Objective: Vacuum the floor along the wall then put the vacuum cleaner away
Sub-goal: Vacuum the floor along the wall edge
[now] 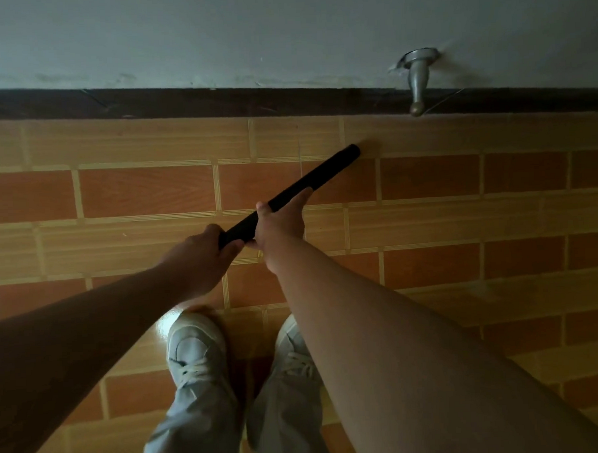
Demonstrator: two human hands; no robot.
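1. Our right hand (281, 225) is wrapped round the middle of a black vacuum wand (319, 173), with one finger stretched along it toward the dark skirting board (182, 101).
2. Our left hand (203, 256) clamps the wand's near end, just behind the right hand and farther from the skirting board.
3. The wand slants away from us. Its tip is low over the tiled floor (135, 192), near the skirting board but apart from it. We cannot tell if it touches the tiles.
4. A metal door stop (418, 80) juts out just above the skirting board, beyond the tip.
5. Our white shoes (193, 344) stand well back from the skirting board.
6. We judge the vacuuming step is in hand. The next move calls for sweeping the tip along the skirting board and passing under the door stop.
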